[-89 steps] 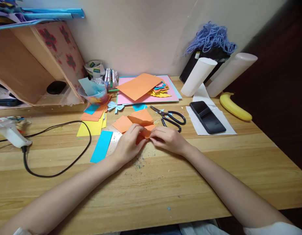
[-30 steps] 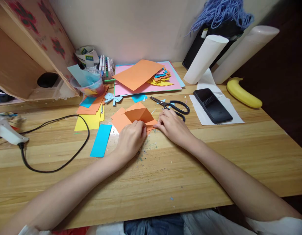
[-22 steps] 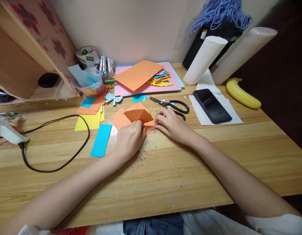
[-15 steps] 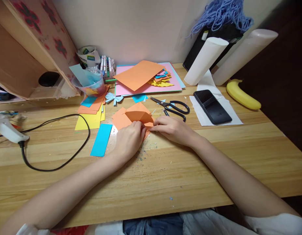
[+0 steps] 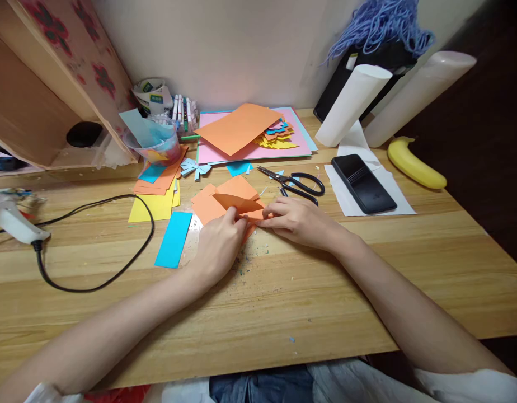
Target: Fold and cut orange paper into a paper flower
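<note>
Left hand [image 5: 220,243], just left of the frame's centre, has thumb and fingers closed on the near edge of a folded orange sheet [image 5: 235,201]; the right hand [image 5: 298,222], right of centre, has its fingers bent and close together, their tips at the sheet's right corner. Whether it pinches that corner or only presses it, I cannot tell. Dark specks litter the wooden tabletop [image 5: 262,324] below them.

That sheet lies mid-frame, between the hands. Judging by its shape, the folding is partly done: the near edge looks doubled over, yet one flap stands raised behind the left hand's knuckles, so this fold appears unfinished, with the flap not yet flat.

Left of it lies a blue paper strip [image 5: 173,239], seemingly uncreased. Around the sheet's left side are loose orange pieces [image 5: 203,202]. Just beyond the right hand, black-handled scissors [image 5: 284,179] lie with handles spread, and a phone [image 5: 363,184] rests on white paper to their right.

Farther up, left of centre, a pleated light-blue piece [image 5: 195,168] looks already shaped. At upper centre, a large orange sheet [image 5: 237,129] covers part of some zigzag-edged cutouts [image 5: 277,139].
</note>
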### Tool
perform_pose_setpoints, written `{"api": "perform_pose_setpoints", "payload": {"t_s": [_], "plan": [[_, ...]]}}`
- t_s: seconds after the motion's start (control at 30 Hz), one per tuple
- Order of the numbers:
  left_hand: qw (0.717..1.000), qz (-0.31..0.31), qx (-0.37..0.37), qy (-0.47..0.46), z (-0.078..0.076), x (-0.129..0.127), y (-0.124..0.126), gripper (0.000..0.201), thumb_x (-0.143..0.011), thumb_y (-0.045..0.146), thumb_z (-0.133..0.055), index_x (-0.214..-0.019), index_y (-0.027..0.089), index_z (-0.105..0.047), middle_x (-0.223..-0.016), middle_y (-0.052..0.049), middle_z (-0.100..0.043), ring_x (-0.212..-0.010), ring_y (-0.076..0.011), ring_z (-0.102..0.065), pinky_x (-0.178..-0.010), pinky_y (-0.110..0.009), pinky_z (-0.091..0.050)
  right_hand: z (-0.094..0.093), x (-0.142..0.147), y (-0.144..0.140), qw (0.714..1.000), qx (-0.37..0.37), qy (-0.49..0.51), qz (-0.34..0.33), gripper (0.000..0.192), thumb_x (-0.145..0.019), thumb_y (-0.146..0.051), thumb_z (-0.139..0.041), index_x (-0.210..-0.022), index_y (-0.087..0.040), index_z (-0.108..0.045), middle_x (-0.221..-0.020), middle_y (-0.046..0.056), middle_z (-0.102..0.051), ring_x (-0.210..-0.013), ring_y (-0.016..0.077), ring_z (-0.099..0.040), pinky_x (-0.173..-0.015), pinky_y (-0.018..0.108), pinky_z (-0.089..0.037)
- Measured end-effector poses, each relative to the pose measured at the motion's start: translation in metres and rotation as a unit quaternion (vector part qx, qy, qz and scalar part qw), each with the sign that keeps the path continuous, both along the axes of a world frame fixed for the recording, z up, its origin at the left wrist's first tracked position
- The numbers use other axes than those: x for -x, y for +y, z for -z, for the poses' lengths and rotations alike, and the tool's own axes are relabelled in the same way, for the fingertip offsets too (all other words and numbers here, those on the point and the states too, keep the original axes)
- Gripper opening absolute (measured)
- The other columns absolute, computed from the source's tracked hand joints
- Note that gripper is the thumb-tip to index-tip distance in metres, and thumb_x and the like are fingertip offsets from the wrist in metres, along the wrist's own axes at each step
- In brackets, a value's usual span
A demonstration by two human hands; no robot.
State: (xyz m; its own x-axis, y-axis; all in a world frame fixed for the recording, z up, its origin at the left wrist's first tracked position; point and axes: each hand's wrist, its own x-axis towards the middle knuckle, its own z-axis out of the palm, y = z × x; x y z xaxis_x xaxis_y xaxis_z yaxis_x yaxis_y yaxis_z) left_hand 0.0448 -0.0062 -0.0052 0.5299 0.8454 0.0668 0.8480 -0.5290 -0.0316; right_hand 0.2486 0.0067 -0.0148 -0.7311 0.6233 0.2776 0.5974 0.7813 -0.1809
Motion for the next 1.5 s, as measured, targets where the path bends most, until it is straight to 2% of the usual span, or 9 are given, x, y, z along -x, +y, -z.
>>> {"api": "perform_pose_setpoints", "payload": {"t_s": [0.2,0.37,0.6,0.73,0.83,0.93,1.13,1.3,1.5], "plan": [[1.000,0.010,0.012,0.015,-0.007,-0.002,0.001,0.030,-0.092,0.030,-0.038,-0.082,0.018,-0.064,-0.085,-0.006,-0.061,-0.059,-0.0164,-0.056,-0.045,-0.029,-0.022,-0.006,-0.007,0.002,1.000,0.010,-0.012,-0.009,0.021,-0.086,-0.019,-0.049,-0.092,-0.021,-0.070,-0.086,0.005,-0.063,-0.080,0.0169,-0.051,-0.071,0.030,-0.041],[1.000,0.006,-0.004,-0.001,-0.002,-0.002,0.000,0.030,-0.091,0.031,-0.039,-0.082,0.018,-0.065,-0.085,-0.006,-0.062,-0.058,-0.0164,-0.057,-0.045,-0.029,-0.021,-0.012,-0.017,0.004,0.999,0.023,-0.015,0.020,0.019,-0.083,-0.020,-0.053,-0.084,-0.023,-0.072,-0.088,0.004,-0.065,-0.079,0.0175,-0.050,-0.071,0.031,-0.041],[0.999,0.002,-0.031,-0.040,0.005,-0.001,0.001,0.036,-0.091,0.033,-0.039,-0.077,0.018,-0.068,-0.081,-0.006,-0.063,-0.053,-0.0147,-0.055,-0.045,-0.030,-0.023,-0.020,-0.030,0.003,0.994,0.087,-0.015,0.067,0.017,-0.078,-0.017,-0.057,-0.075,-0.023,-0.072,-0.083,0.002,-0.067,-0.076,0.0167,-0.053,-0.066,0.030,-0.042],[0.995,0.007,-0.051,-0.087,0.011,0.001,0.004,0.037,-0.091,0.035,-0.040,-0.075,0.019,-0.069,-0.076,-0.005,-0.062,-0.051,-0.0131,-0.052,-0.046,-0.029,-0.024,-0.011,-0.024,0.003,0.988,0.104,0.054,0.104,0.019,-0.082,-0.018,-0.052,-0.085,-0.022,-0.071,-0.087,0.004,-0.066,-0.083,0.0186,-0.057,-0.074,0.033,-0.046],[0.992,0.015,-0.064,-0.109,0.016,0.003,0.005,0.035,-0.090,0.036,-0.042,-0.076,0.019,-0.069,-0.074,-0.004,-0.060,-0.052,-0.0127,-0.052,-0.046,-0.029,-0.025,0.002,-0.009,0.005,0.978,0.079,0.110,0.157,0.027,-0.085,-0.017,-0.046,-0.105,-0.021,-0.064,-0.103,0.005,-0.065,-0.095,0.0213,-0.054,-0.083,0.038,-0.046],[0.992,0.025,-0.074,-0.103,0.017,0.003,0.005,0.035,-0.089,0.037,-0.044,-0.072,0.018,-0.068,-0.074,-0.004,-0.059,-0.053,-0.0133,-0.052,-0.048,-0.029,-0.026,0.014,0.007,0.009,0.976,0.067,0.112,0.173,0.033,-0.086,-0.016,-0.045,-0.116,-0.017,-0.057,-0.118,0.009,-0.059,-0.107,0.0237,-0.050,-0.094,0.043,-0.040],[0.989,0.059,-0.106,-0.080,0.015,0.001,0.003,0.030,-0.089,0.031,-0.045,-0.071,0.016,-0.063,-0.072,-0.005,-0.057,-0.061,-0.0161,-0.053,-0.051,-0.029,-0.031,0.018,0.018,0.013,0.963,0.096,0.170,0.183,0.033,-0.087,-0.019,-0.044,-0.118,-0.020,-0.052,-0.113,0.008,-0.061,-0.106,0.0226,-0.052,-0.093,0.043,-0.041],[0.984,0.119,-0.110,-0.077,0.018,0.003,0.003,0.020,-0.089,0.022,-0.045,-0.083,0.015,-0.063,-0.082,-0.007,-0.060,-0.076,-0.0195,-0.055,-0.062,-0.031,-0.041,0.017,0.019,0.011,0.941,0.153,0.232,0.192,0.037,-0.083,-0.015,-0.048,-0.119,-0.022,-0.050,-0.100,0.005,-0.064,-0.100,0.0201,-0.056,-0.090,0.040,-0.044],[0.974,0.182,-0.090,-0.095,0.018,0.004,0.005,0.027,-0.088,0.010,-0.040,-0.112,0.010,-0.053,-0.095,-0.011,-0.065,-0.083,-0.0197,-0.061,-0.070,-0.032,-0.050,0.020,0.021,0.011,0.943,0.142,0.219,0.209,0.036,-0.082,-0.017,-0.048,-0.118,-0.021,-0.051,-0.118,0.008,-0.057,-0.114,0.0223,-0.049,-0.097,0.043,-0.039]]}}
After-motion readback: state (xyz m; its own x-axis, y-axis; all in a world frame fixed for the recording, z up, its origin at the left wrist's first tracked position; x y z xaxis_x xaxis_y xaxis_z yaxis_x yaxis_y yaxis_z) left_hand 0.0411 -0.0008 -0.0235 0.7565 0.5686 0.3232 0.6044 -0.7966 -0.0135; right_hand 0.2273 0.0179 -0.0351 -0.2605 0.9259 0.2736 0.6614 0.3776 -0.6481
